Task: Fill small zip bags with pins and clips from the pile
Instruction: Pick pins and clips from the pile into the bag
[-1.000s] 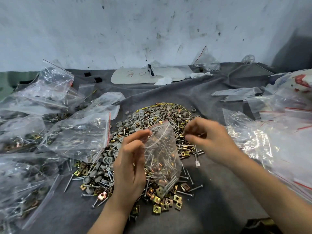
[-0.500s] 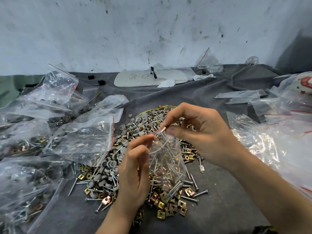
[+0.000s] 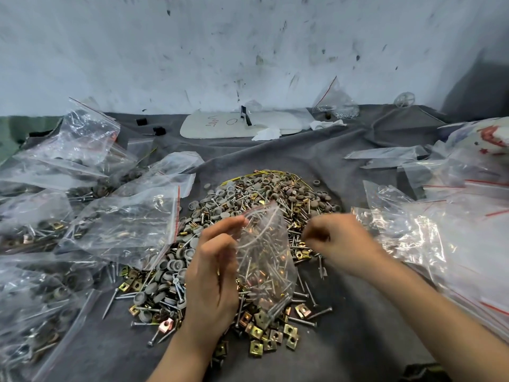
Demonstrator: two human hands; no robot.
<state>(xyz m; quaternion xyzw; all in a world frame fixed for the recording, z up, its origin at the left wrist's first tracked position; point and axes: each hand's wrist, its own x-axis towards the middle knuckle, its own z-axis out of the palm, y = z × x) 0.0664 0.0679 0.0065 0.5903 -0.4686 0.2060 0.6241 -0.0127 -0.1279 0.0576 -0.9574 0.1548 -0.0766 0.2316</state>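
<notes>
A small clear zip bag (image 3: 265, 260) with a red-lined mouth stands upright over the pile, partly filled with steel pins and brass clips. My left hand (image 3: 213, 274) grips its left edge near the mouth, thumb and fingers curled round the plastic. The pile (image 3: 248, 199) of grey caps, pins and square brass clips spreads over the grey cloth in front of me. My right hand (image 3: 340, 239) is low over the pile's right side, apart from the bag. Its curled fingertips pinch at pins there, blurred by motion.
Several filled zip bags (image 3: 124, 224) lie heaped on the left. Empty zip bags (image 3: 440, 230) are stacked on the right. A white board (image 3: 220, 125), crumpled tissue (image 3: 268, 133) and one more bag (image 3: 334, 102) lie by the stained back wall.
My right hand has left the bag's mouth and dropped to the right onto the pile. My left hand still holds the bag in the same place.
</notes>
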